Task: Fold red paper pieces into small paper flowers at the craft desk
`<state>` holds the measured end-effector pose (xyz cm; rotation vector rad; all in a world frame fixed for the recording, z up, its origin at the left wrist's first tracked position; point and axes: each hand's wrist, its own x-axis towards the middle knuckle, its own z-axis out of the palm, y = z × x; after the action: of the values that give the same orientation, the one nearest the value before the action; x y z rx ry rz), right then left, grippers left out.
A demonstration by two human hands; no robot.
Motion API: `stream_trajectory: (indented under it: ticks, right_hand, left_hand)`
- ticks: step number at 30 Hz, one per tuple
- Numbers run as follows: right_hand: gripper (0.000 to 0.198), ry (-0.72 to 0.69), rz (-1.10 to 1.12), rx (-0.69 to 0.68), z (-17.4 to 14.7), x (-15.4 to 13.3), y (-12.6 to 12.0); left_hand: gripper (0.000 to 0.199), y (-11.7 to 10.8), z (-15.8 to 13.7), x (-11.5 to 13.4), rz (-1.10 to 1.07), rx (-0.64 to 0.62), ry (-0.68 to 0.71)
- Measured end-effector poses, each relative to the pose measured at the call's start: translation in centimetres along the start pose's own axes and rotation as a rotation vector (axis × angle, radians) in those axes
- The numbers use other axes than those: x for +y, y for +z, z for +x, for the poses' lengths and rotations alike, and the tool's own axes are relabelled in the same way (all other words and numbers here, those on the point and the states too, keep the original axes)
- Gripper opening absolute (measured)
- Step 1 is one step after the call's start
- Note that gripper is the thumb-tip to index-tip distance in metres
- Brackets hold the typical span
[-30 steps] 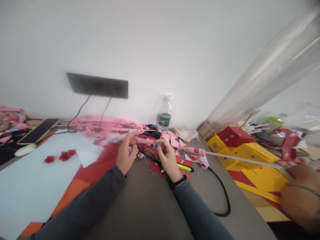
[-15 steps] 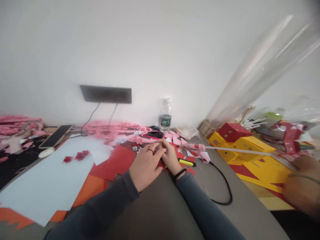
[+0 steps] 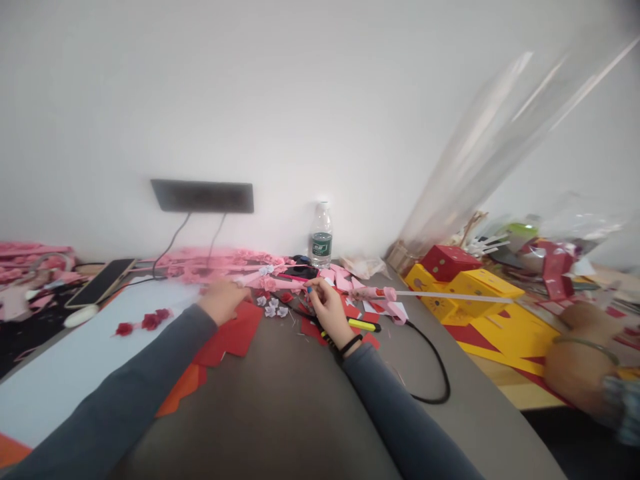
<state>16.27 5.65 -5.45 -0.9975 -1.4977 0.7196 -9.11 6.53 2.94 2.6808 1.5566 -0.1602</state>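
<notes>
My left hand (image 3: 225, 300) is smeared by motion over the red paper sheets (image 3: 235, 337), close to the pink paper flower stems (image 3: 215, 263); its fingers are hard to make out. Near the middle of the table, my right hand (image 3: 331, 312) is closed, thumb and fingers pinched together; whatever lies between them is too small to name. Several small white paper flowers (image 3: 271, 308) lie between the hands, with a small red flower (image 3: 287, 298) beside them. A yellow and black utility knife (image 3: 364, 325) rests just right of my right hand.
A water bottle (image 3: 321, 237) stands by the wall. Left are white paper (image 3: 100, 373), red flowers (image 3: 150, 321) and a phone (image 3: 103, 283). A black cable (image 3: 443, 373) loops at right, near yellow boxes (image 3: 480, 290) and another person's hand (image 3: 575, 353).
My hands, together before, are now apart: the left has swung left toward the pink stems, while the right stays near the middle. The white flowers between them now show. The view has shifted slightly.
</notes>
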Motion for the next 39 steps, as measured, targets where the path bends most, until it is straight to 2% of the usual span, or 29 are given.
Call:
stream_trajectory:
  ticks: [3,6,10,13,15,18,21,24,27,32,35,39]
  right_hand:
    - [0.013,0.004,0.011,-0.01,0.0,0.0,0.0]
    - [0.013,0.009,0.011,-0.004,0.0,-0.1,0.0]
    - [0.013,0.013,-0.005,-0.016,0.0,-0.5,0.0]
    - [0.019,-0.019,-0.053,-0.035,-0.1,-0.9,0.1]
    - [0.027,-0.08,-0.116,-0.043,-0.3,-1.1,0.2]
    - [0.042,-0.197,-0.216,0.022,-0.5,-1.4,0.3]
    - [0.065,-0.384,-0.344,0.125,-0.9,-2.1,0.1]
    - [0.074,-0.533,-0.527,0.089,-1.4,-2.8,-0.2]
    - [0.064,-0.542,-0.678,-0.026,-1.6,-3.2,-0.5]
    - [0.021,-0.542,-0.722,-0.094,-1.2,-3.1,-1.9]
    - [0.018,-0.615,-0.714,-0.285,-0.6,-3.1,-3.1]
    - [0.008,-0.644,-0.603,-0.329,-0.1,-3.5,-4.1]
  left_hand:
    - [0.033,-0.3,0.2,0.1,-0.01,0.023,0.008]
    - [0.028,-1.8,-0.3,-0.2,-0.115,0.011,0.026]
    - [0.01,-5.0,-1.4,-0.5,-0.494,-0.009,0.102]
    - [0.011,-5.9,-1.1,0.6,-0.878,0.128,0.086]
    - [0.017,-4.8,0.0,2.2,-1.2,0.194,-0.003]
    - [0.019,-1.6,2.1,5.2,-1.673,0.31,-0.147]
    - [0.023,1.5,3.5,7.6,-1.935,0.332,-0.258]
    - [0.03,2.9,3.7,8.5,-2.043,0.334,-0.259]
    - [0.033,3.2,3.4,8.2,-2.104,0.304,-0.211]
    - [0.043,3.8,3.3,7.3,-2.072,0.279,-0.163]
    - [0.044,4.3,3.2,7.1,-2.023,0.255,-0.122]
    - [0.036,4.4,3.1,7.5,-1.9,0.226,-0.113]
